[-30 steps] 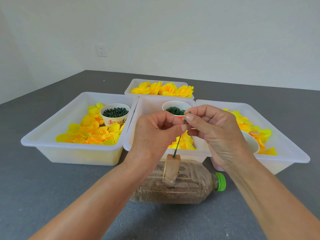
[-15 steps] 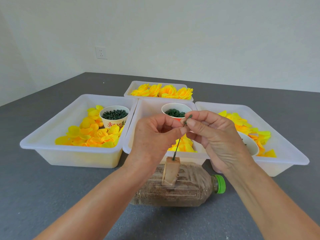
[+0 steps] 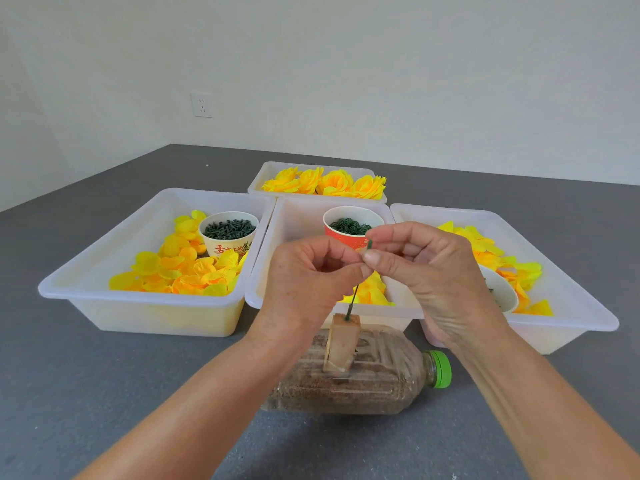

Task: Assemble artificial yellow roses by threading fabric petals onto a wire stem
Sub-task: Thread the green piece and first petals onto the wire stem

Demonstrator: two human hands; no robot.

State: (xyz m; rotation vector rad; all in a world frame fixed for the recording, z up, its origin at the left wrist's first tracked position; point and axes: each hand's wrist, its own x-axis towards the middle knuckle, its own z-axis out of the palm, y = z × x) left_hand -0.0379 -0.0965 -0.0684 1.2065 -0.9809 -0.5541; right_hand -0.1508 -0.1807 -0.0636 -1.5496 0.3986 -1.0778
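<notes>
Grey tabletop held petal trays; finished roses filled the back tray; wire stem stood bare in its wooden block; left hand and right hand both pinched its top; petals unthreaded.

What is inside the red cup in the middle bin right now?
The red cup in the middle bin holds small dark green ring-shaped pieces, piled near its rim. The right hand covers the cup's right edge, and its lower depth is hidden.
</notes>
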